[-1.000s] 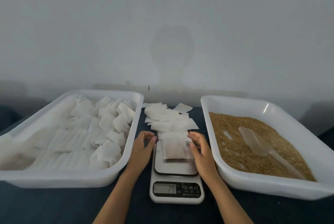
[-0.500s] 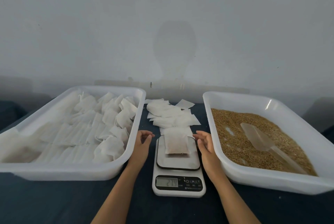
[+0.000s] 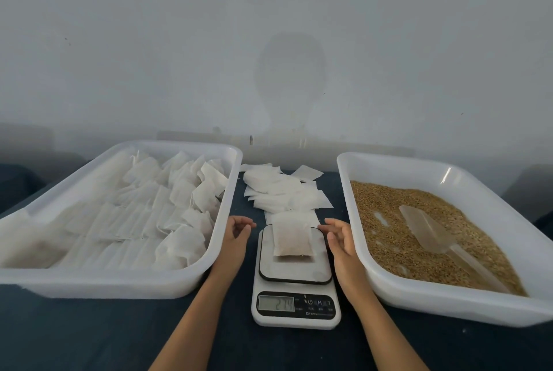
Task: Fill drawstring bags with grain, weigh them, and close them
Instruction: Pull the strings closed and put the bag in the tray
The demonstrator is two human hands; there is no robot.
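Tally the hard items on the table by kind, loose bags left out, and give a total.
Trays: 2, one with bags, one with grain
Scales: 1, with a filled bag on it
Scoops: 1, lying in the grain
Total: 4
Both hands, left and right, are off the bag.

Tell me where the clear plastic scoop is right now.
The clear plastic scoop lies on the brown grain in the white plastic tray on the right, beside the right hand.
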